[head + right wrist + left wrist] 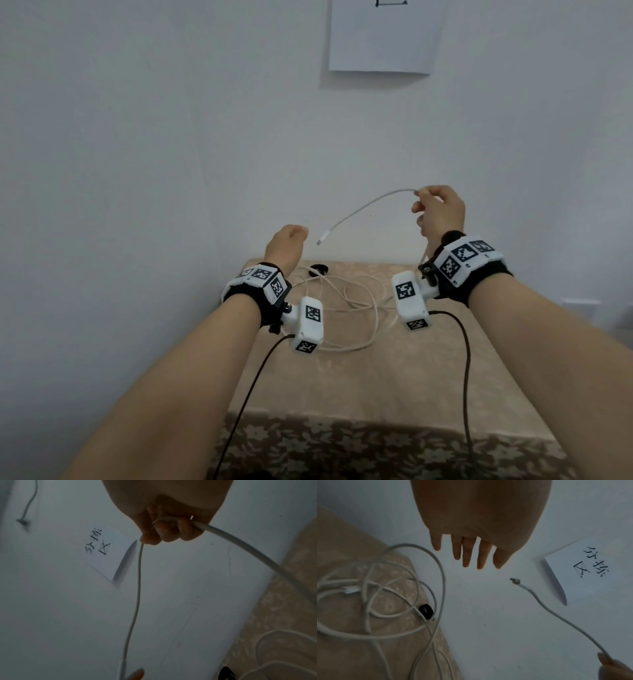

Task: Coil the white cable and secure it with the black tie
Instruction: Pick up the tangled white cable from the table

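The white cable (356, 310) lies in loose tangled loops on the beige tablecloth; in the left wrist view the cable pile (376, 601) is at the lower left. My right hand (440, 212) is raised above the table's far edge and grips the cable (139, 588) near one end in curled fingers (171, 531). The free end arcs left to a small plug (320, 241). My left hand (289, 241) hovers just left of that plug (515, 580), fingers (467, 555) straight, holding nothing. The black tie (318, 269) lies on the cloth by the wall, touching the loops.
The small table (428, 377) stands against a pale wall, its cloth patterned with flowers along the front. A sheet of paper (382, 34) with handwriting hangs on the wall above. Black leads (466, 370) run back from both wrist cameras.
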`<action>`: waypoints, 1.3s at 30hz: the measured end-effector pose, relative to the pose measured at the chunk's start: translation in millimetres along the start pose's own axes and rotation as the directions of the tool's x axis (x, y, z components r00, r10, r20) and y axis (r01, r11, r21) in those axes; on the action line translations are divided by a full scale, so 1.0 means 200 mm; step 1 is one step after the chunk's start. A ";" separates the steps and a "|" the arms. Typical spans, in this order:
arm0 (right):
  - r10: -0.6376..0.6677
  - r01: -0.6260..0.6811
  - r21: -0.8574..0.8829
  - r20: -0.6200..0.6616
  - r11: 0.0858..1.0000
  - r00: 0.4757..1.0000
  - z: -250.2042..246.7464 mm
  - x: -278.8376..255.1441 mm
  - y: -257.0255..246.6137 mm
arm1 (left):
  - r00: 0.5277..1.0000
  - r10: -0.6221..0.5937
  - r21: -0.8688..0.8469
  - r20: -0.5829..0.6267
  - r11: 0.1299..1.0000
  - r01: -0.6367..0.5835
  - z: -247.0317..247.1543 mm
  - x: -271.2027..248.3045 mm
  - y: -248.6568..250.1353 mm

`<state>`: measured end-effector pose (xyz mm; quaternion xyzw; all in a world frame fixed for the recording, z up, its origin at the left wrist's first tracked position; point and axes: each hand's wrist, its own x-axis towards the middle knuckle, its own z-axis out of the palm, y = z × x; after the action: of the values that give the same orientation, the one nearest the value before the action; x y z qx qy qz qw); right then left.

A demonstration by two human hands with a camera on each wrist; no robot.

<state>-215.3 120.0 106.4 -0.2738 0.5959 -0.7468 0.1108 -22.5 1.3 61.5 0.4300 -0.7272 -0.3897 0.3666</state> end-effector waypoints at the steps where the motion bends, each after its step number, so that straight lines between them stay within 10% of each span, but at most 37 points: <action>1: -0.026 0.027 -0.011 0.024 1.000 0.999 0.01 -0.01 -0.02 | 1.000 0.013 -0.054 0.017 0.998 -0.012 0.01 -0.01 0.02; 11: -0.095 0.105 -0.029 0.240 0.994 0.966 0.01 -0.13 -0.05 | 0.918 0.081 -0.392 0.388 0.916 0.085 0.10 -0.13 0.19; 23: 0.157 -0.120 -0.146 0.283 0.982 0.946 -0.12 -0.13 0.29 | 0.990 -0.136 -0.663 0.041 0.737 0.129 0.22 -0.03 -0.02; 39: 0.350 -0.367 0.147 0.128 0.919 0.928 -0.04 0.03 0.77 | 0.926 -0.255 -0.837 0.279 0.409 0.364 0.53 0.16 -0.22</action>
<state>-249.8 83.1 -38.5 -0.1862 0.5644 -0.7470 0.2979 -111.8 -16.1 -15.3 0.2863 -0.3498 -0.7891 0.4160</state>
